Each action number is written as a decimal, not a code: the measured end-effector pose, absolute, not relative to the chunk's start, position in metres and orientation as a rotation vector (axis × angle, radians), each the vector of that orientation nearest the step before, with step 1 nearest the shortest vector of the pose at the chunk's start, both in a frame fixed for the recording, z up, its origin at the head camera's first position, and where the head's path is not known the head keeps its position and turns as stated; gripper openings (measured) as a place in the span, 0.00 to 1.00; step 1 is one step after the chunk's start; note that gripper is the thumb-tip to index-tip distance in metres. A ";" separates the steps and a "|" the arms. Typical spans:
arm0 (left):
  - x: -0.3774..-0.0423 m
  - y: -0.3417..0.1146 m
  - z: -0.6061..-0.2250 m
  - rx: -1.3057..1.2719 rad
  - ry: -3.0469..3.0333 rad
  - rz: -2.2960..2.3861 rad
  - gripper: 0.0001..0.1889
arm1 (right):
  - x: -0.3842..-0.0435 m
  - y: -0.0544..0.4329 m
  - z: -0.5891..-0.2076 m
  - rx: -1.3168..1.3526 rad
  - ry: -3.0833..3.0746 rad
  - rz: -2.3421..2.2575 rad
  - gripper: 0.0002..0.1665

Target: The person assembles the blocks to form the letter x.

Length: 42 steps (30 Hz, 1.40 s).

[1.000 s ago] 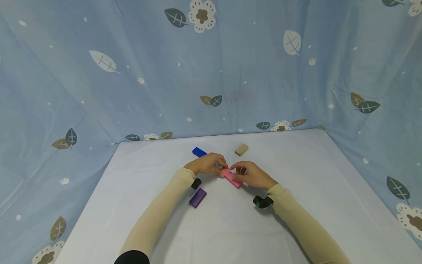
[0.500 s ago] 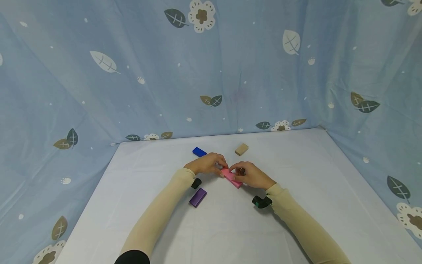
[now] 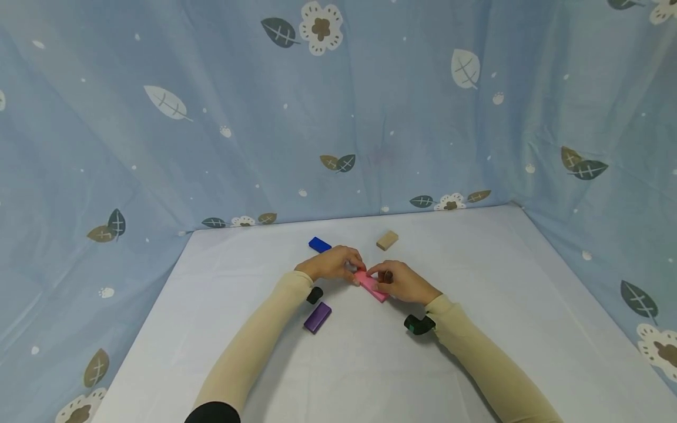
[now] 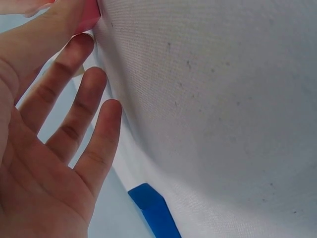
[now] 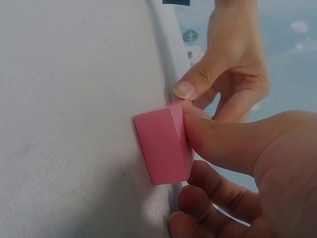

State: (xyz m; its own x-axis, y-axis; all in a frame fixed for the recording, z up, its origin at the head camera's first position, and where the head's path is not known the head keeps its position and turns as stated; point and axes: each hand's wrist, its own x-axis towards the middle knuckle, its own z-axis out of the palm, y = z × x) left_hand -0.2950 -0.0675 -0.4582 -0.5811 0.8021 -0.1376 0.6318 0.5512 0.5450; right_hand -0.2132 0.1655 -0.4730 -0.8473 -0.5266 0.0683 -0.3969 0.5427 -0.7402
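A long pink block [image 3: 366,281] lies on the white cloth, slanting between the two hands; whether it is one piece or two end to end, I cannot tell. My left hand [image 3: 334,262] pinches its far-left end between thumb and index finger. In the left wrist view, the other fingers [image 4: 94,131] of that hand stretch out, away from the pink piece [image 4: 90,17]. My right hand [image 3: 407,282] holds the near-right part. The right wrist view shows the pink end face [image 5: 161,146] close up, the right thumb on its side and the left thumb just behind.
A blue block [image 3: 319,244] lies behind the left hand, and a tan wooden block [image 3: 388,239] farther back to the right. The purple block [image 3: 318,318] is nearer, right of the left forearm. A blue patterned curtain [image 3: 338,117] borders the white table [image 3: 370,376].
Both hands stay on the pink block, which has hardly moved. The right hand has shifted very slightly left, and the head view has tilted a touch.
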 end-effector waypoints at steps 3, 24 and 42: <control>-0.295 -0.066 -0.457 1.170 2.421 0.631 0.18 | -0.213 0.166 -0.473 -0.784 2.630 -1.192 0.19; -0.294 -0.074 -0.448 1.131 2.410 0.763 0.19 | -0.213 0.165 -0.474 -0.740 2.634 -1.207 0.17; -0.252 -0.110 -0.418 1.049 2.715 0.960 0.22 | -0.211 0.162 -0.472 -0.694 2.649 -1.196 0.18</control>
